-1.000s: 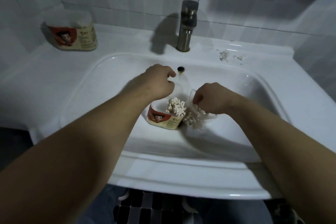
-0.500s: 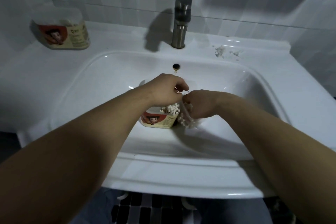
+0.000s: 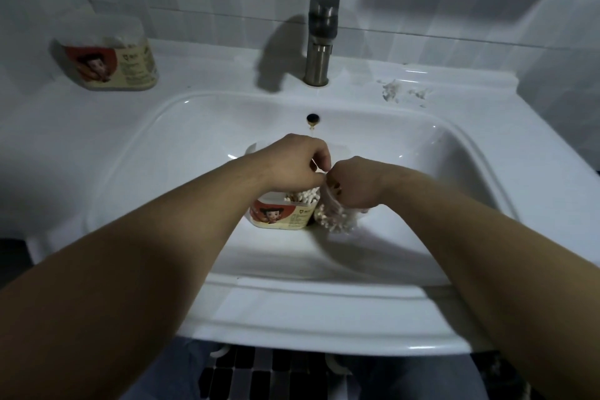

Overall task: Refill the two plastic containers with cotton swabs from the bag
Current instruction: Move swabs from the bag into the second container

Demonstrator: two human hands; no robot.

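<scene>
Open container: a small rounded plastic container with a red-and-cream cartoon label [image 3: 281, 215] is seen standing in the white ceramic sink [image 3: 168, 153], white-tipped cotton swabs [image 3: 303, 196] packed upright inside.
Bag: a clear thin plastic bag of swabs [image 3: 336, 217] is found just beside the container, on its right.
Left hand [image 3: 295, 169]: closed, pinching what appears to be the bag's top edge.
Right hand [image 3: 352, 185]: closed on the bag's neck.
Second container: a matching labelled plastic container [image 3: 108, 57] is left well apart, on the ledge at back left.
Handling: the bag is judged light, limp and slippery, best gripped at its mouth; swabs are expected to spill easily.
</scene>
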